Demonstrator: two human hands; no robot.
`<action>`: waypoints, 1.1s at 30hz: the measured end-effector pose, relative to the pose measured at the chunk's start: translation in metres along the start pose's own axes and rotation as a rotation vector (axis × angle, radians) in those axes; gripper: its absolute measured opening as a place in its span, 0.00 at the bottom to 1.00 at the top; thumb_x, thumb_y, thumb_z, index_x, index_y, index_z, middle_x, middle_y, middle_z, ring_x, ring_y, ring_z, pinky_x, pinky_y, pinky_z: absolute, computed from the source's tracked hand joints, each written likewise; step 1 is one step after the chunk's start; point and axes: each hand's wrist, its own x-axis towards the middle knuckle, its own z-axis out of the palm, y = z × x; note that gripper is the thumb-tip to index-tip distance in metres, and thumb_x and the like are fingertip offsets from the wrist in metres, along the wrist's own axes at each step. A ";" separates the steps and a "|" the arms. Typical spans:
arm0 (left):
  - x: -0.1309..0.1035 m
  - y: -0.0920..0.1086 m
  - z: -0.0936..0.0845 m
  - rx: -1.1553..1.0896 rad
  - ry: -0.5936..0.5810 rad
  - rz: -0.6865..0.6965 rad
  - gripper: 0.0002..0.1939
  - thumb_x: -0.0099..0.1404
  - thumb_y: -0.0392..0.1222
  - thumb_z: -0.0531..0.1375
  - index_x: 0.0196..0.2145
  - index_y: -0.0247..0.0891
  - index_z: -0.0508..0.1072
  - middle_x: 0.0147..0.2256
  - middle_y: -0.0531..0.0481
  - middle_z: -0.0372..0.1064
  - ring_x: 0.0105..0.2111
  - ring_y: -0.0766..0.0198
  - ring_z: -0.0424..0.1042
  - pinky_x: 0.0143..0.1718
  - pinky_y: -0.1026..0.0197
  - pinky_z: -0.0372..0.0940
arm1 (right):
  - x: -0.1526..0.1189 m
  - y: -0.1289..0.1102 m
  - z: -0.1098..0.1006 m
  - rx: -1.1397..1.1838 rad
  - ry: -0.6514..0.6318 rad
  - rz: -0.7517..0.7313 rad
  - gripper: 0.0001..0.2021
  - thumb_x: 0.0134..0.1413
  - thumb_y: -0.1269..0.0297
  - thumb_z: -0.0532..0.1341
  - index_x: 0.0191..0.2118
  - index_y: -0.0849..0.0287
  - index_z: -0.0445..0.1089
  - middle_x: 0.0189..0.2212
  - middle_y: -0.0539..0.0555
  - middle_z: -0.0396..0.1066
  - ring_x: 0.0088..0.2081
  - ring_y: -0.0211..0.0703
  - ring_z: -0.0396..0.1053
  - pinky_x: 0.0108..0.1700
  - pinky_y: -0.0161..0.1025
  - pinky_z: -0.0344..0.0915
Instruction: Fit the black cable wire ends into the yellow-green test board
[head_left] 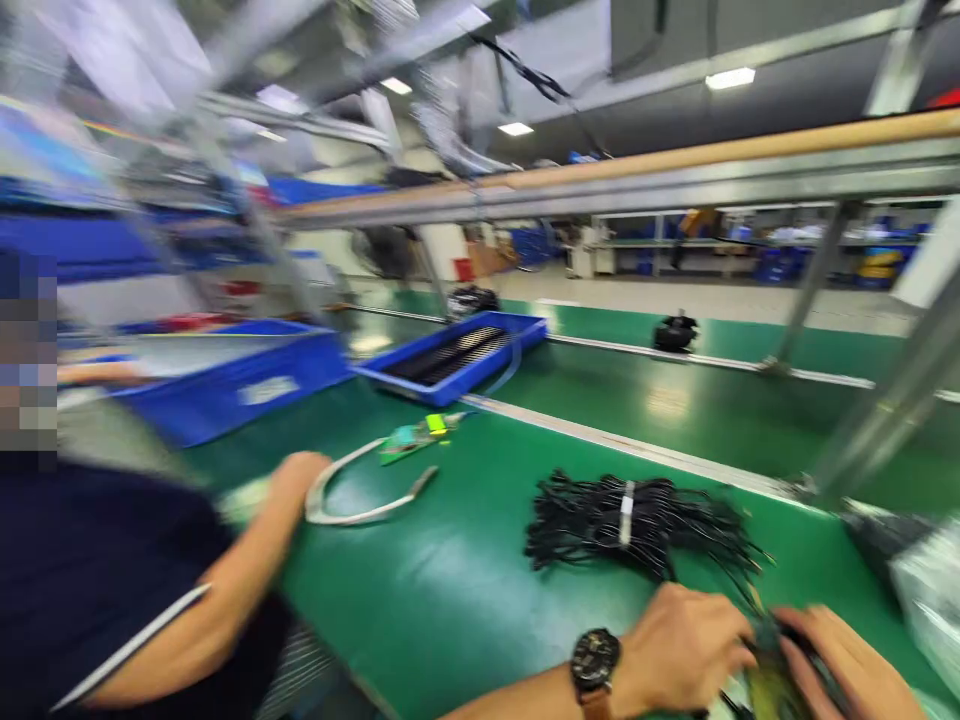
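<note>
My left hand (679,645), with a watch on the wrist, is closed at the bottom right of the view. Its fingers are curled, and a black cable (729,704) shows just below them. Close beside it, my right hand (851,665) closes round something dark (810,650), too blurred to name. Between the hands is a yellowish-green patch that I cannot make out. Just beyond them lies a bundle of black cables (577,520) with a white band (626,513) round its middle. Some loose cable ends reach from the bundle towards my hands.
At the left a co-worker's hand (296,485) rests by a white cable (360,518) on the green table (450,600). Behind are a small green-and-yellow item (412,437), a blue tray (450,392) and a larger blue bin (225,395). Metal posts (874,430) and clear plastic (930,590) flank the right.
</note>
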 end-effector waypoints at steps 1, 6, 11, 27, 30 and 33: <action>0.001 -0.002 0.002 -0.083 0.051 -0.017 0.06 0.74 0.43 0.60 0.45 0.40 0.73 0.37 0.51 0.77 0.36 0.63 0.77 0.37 0.62 0.71 | -0.006 -0.004 -0.009 0.050 -0.019 -0.008 0.11 0.74 0.58 0.53 0.52 0.48 0.71 0.36 0.55 0.75 0.36 0.49 0.77 0.35 0.42 0.77; 0.000 -0.008 0.000 -0.259 0.182 -0.039 0.08 0.77 0.41 0.53 0.43 0.42 0.72 0.35 0.53 0.76 0.34 0.62 0.76 0.35 0.61 0.67 | 0.001 -0.020 -0.024 0.142 -0.022 0.175 0.09 0.72 0.67 0.53 0.51 0.56 0.69 0.35 0.55 0.73 0.34 0.45 0.73 0.36 0.40 0.72; -0.001 -0.006 -0.001 -0.256 0.188 -0.054 0.08 0.76 0.40 0.52 0.44 0.43 0.71 0.34 0.54 0.74 0.32 0.62 0.75 0.33 0.61 0.64 | 0.008 -0.026 -0.036 0.248 -0.144 0.225 0.10 0.69 0.67 0.54 0.50 0.57 0.70 0.36 0.55 0.75 0.32 0.45 0.72 0.37 0.41 0.69; 0.000 0.009 -0.002 -0.413 0.184 -0.025 0.11 0.69 0.37 0.57 0.50 0.43 0.67 0.35 0.52 0.75 0.31 0.61 0.75 0.32 0.61 0.65 | 0.009 -0.039 -0.025 0.151 -0.300 0.112 0.09 0.68 0.69 0.51 0.38 0.56 0.66 0.31 0.54 0.71 0.32 0.45 0.66 0.35 0.40 0.58; -0.001 0.014 0.000 -0.431 0.203 -0.043 0.07 0.71 0.36 0.55 0.47 0.43 0.67 0.35 0.53 0.76 0.30 0.62 0.75 0.31 0.61 0.65 | 0.008 -0.043 -0.022 0.164 -0.275 0.105 0.09 0.68 0.69 0.51 0.38 0.56 0.67 0.31 0.55 0.72 0.32 0.46 0.67 0.35 0.40 0.59; -0.001 0.013 0.001 -0.414 0.253 -0.029 0.06 0.73 0.35 0.52 0.41 0.43 0.68 0.33 0.53 0.75 0.29 0.63 0.75 0.30 0.62 0.64 | 0.009 -0.045 -0.023 0.259 -0.210 0.169 0.08 0.68 0.68 0.51 0.44 0.57 0.68 0.33 0.55 0.73 0.33 0.46 0.68 0.36 0.40 0.62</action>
